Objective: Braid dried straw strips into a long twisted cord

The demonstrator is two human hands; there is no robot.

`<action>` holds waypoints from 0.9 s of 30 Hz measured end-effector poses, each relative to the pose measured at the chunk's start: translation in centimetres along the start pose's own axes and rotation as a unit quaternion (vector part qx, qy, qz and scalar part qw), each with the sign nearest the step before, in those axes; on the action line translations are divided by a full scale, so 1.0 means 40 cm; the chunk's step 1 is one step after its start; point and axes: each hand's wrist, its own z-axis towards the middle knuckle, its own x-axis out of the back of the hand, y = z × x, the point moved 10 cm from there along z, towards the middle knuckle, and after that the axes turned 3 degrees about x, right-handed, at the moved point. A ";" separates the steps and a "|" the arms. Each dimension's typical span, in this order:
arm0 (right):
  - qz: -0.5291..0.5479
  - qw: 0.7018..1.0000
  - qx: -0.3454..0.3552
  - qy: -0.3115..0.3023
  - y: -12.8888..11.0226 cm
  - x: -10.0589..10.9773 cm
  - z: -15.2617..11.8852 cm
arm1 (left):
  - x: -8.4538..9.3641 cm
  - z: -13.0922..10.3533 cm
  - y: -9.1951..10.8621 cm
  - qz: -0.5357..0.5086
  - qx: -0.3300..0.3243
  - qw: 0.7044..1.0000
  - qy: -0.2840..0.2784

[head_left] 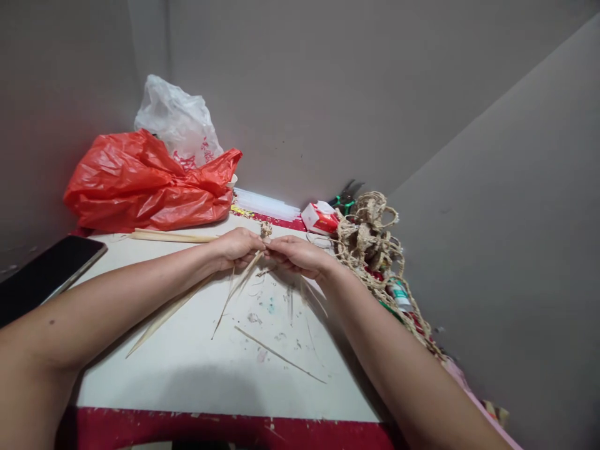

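Note:
My left hand (240,246) and my right hand (295,253) meet over the far middle of the white tabletop, fingers pinched together. Between them they grip pale dried plant strips (247,273), whose loose ends hang down toward me. A small knotted tuft (265,229) of the same fibre stands up just beyond my fingertips. One long strip (164,319) runs out below my left forearm. A thin loose strand (280,354) lies on the table nearer to me. Exactly how the strips cross inside my fingers is hidden.
A red plastic bag (154,187) and a white plastic bag (180,119) stand at the back left. A phone (51,269) lies left. Braided fibre rope (370,240), green-handled pliers (345,199) and a red-and-white packet (321,217) crowd the right. Straight strips (173,236) lie behind my left arm.

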 end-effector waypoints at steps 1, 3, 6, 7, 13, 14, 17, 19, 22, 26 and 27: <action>0.017 1.000 -0.007 -0.021 0.011 -0.002 0.002 | 0.001 0.001 0.000 0.023 0.000 1.000 0.003; 0.083 0.994 -0.015 -0.067 0.030 -0.014 0.005 | 0.009 0.004 0.007 0.083 -0.020 0.996 0.024; 0.181 0.979 -0.007 -0.090 0.040 -0.029 0.009 | 0.019 0.002 0.049 0.215 -0.109 0.968 0.073; 0.199 0.977 -0.001 -0.079 0.041 -0.029 0.010 | 0.019 -0.002 0.065 0.260 -0.142 0.951 0.090; 0.229 0.970 0.040 0.071 0.030 -0.007 0.004 | 0.003 -0.026 0.101 0.407 -0.194 0.886 0.110; 0.228 0.968 0.045 0.093 0.029 -0.003 0.001 | 0.001 -0.029 0.103 0.425 -0.192 0.878 0.108; 0.221 0.963 0.059 0.141 0.028 0.003 -0.007 | 0.000 -0.048 0.117 0.489 -0.190 0.839 0.143; 0.223 0.960 0.065 0.156 0.029 0.000 -0.010 | -0.005 -0.063 0.120 0.541 -0.182 0.802 0.178; 0.250 0.954 0.055 0.154 0.042 -0.012 -0.007 | -0.036 -0.074 0.104 0.622 -0.167 0.740 0.194; 0.285 0.946 0.032 0.152 0.059 -0.020 -0.004 | -0.092 -0.078 0.058 0.713 -0.149 0.666 0.160; 0.285 0.947 0.028 0.148 0.059 -0.021 -0.004 | -0.107 -0.082 0.049 0.729 -0.148 0.652 0.150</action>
